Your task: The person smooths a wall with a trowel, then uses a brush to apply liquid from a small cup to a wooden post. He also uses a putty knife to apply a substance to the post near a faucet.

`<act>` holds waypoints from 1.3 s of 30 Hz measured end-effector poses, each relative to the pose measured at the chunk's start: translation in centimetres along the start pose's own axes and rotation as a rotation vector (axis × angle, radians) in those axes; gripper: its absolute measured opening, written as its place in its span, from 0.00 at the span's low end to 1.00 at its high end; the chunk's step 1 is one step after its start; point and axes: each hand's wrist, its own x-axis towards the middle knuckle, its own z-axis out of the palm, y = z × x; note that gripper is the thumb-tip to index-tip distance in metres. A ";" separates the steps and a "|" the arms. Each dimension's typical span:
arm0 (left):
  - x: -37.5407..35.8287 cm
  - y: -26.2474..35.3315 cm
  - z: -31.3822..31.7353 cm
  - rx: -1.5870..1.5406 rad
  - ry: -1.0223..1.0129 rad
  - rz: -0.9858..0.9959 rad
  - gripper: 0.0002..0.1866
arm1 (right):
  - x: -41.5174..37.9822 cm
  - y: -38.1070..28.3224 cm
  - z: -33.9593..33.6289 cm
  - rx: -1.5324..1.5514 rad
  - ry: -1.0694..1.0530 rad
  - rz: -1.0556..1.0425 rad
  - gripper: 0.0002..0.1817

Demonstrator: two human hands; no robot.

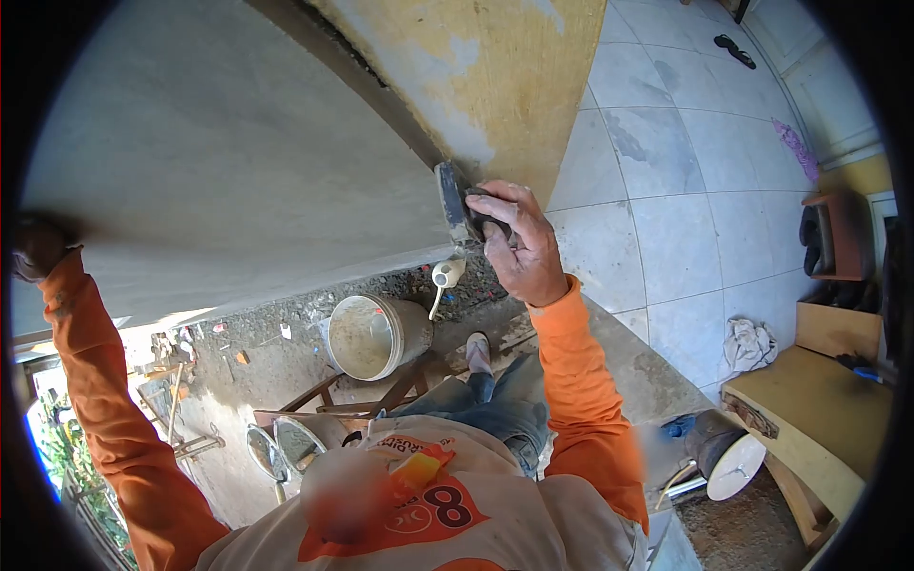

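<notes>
My right hand is wrapped round the dark handle of a flat trowel. The trowel's blade stands on edge against the end of the smooth grey wall, beside the yellow, patchy pillar. At the far left edge my left hand is raised near the wall's other end; it is dark and blurred, so its fingers and anything in it cannot be made out. Below the trowel lies a pale dipper with a long handle.
A white bucket stands below the wall, near a wooden frame and two mirror-like ovals. White floor tiles spread to the right, with a crumpled cloth and a yellow wooden bench.
</notes>
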 end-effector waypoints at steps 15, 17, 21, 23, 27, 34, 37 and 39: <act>1.4 1.4 -3.0 -0.133 -0.077 -0.171 0.22 | 0.4 2.2 -2.2 0.051 -0.050 0.009 0.23; 2.6 3.4 -3.2 0.169 -0.078 0.192 0.19 | 2.6 0.2 -2.4 0.065 -0.044 -0.105 0.24; 2.8 9.6 -1.4 0.462 0.003 0.649 0.18 | 4.8 -2.1 -1.8 0.111 -0.047 -0.179 0.26; 3.1 12.1 -0.6 0.439 0.016 0.612 0.15 | 5.9 -2.6 -1.5 0.117 -0.036 -0.215 0.27; 2.2 9.8 -1.1 0.458 0.008 0.366 0.20 | 8.4 -4.0 -1.1 0.133 -0.019 -0.248 0.27; 3.1 11.5 -0.3 0.447 0.040 0.611 0.17 | 4.4 -0.2 -1.0 0.038 -0.088 -0.114 0.26; 2.8 10.5 -0.6 0.435 0.050 0.608 0.16 | 1.9 1.2 -1.7 -0.022 -0.124 -0.035 0.27; 2.5 9.8 -0.8 0.456 0.050 0.514 0.14 | 1.9 0.5 -2.0 -0.033 -0.103 -0.042 0.27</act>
